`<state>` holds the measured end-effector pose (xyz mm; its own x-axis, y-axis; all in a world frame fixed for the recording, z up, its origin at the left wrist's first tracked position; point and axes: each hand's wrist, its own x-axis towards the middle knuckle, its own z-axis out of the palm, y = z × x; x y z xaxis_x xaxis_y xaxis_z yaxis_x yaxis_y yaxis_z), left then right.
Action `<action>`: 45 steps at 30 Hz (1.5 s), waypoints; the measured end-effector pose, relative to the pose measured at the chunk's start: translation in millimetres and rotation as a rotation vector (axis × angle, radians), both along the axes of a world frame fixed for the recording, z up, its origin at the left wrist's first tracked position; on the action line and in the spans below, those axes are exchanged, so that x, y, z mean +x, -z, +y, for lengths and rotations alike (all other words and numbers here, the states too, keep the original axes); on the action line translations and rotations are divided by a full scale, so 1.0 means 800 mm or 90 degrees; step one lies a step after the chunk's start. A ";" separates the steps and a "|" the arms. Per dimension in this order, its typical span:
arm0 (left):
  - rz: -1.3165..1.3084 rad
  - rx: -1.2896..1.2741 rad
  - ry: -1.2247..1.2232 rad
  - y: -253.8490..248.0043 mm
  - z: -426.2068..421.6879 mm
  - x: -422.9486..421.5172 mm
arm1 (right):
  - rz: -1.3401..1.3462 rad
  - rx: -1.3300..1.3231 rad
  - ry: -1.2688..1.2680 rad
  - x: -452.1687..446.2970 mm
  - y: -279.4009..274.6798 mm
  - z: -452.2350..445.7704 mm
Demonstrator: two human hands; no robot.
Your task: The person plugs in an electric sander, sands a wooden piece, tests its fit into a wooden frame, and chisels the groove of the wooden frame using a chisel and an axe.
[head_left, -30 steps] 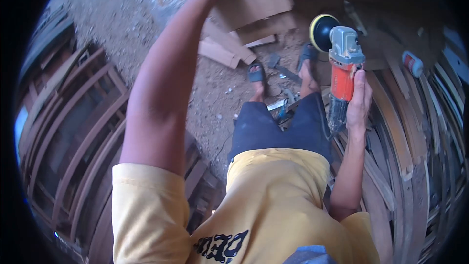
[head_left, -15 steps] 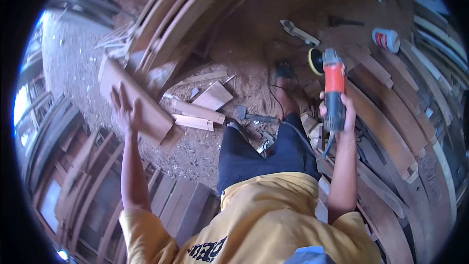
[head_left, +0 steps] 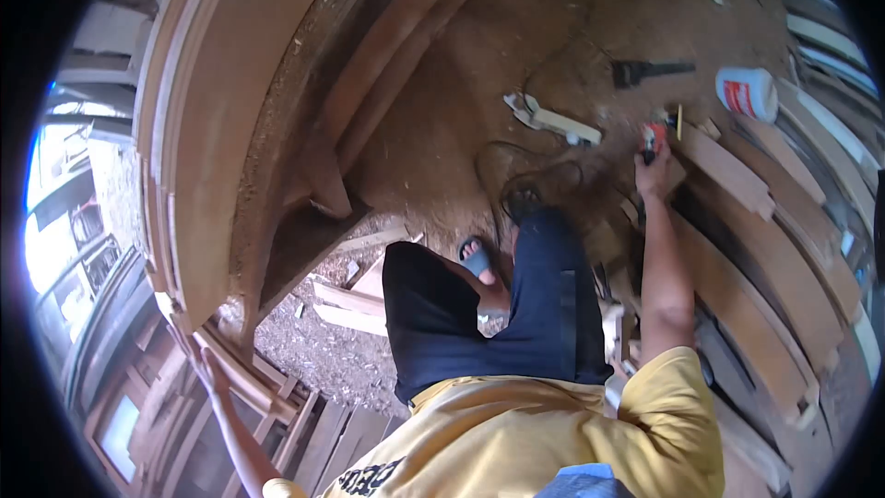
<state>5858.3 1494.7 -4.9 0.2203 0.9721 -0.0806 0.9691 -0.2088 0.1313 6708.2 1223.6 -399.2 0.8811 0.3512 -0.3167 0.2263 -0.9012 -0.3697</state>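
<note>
Far forward on the right, my right hand (head_left: 651, 175) is closed around a red and black angle grinder (head_left: 654, 136) with a yellow-edged disc. The tool is low, close to the floor and the wooden pieces there. At the lower left, my left hand (head_left: 212, 376) has its fingers stretched out along the outer edge of a wooden board (head_left: 244, 373). It appears to touch the board, though part of the contact is hard to make out. Above that hand rises a large curved wooden panel (head_left: 207, 175).
A white tub (head_left: 749, 94) with red print stands at the right, among stacked curved wooden pieces (head_left: 747, 304). A dark flat tool (head_left: 653, 72) and a pale wooden piece (head_left: 564, 124) lie on the dusty floor. A cord (head_left: 484, 166) runs near my feet. Offcuts (head_left: 350, 304) lie ahead.
My right hand has lowered the grinder forward, away from my body. My left hand has moved down and left. The view has shifted, and the large curved panel now fills the upper left.
</note>
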 end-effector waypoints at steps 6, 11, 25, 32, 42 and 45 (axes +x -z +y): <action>0.012 0.073 -0.128 0.003 -0.055 -0.130 | -0.251 0.315 -0.217 -0.011 0.143 0.003; 0.115 0.098 0.047 -0.015 -0.008 -0.023 | -0.251 0.203 -0.226 -0.053 0.153 0.016; 0.018 0.156 -0.018 0.081 0.037 -0.027 | -0.224 -0.030 -0.117 -0.028 0.246 -0.038; -0.050 0.128 -0.150 0.100 0.017 -0.038 | -0.161 0.058 0.023 -0.002 0.254 -0.047; -0.140 0.103 -0.243 0.097 -0.012 -0.072 | 0.199 0.418 -0.014 0.031 0.274 -0.105; -0.169 0.099 -0.260 0.095 -0.020 -0.077 | 0.343 0.463 0.082 0.020 0.270 -0.093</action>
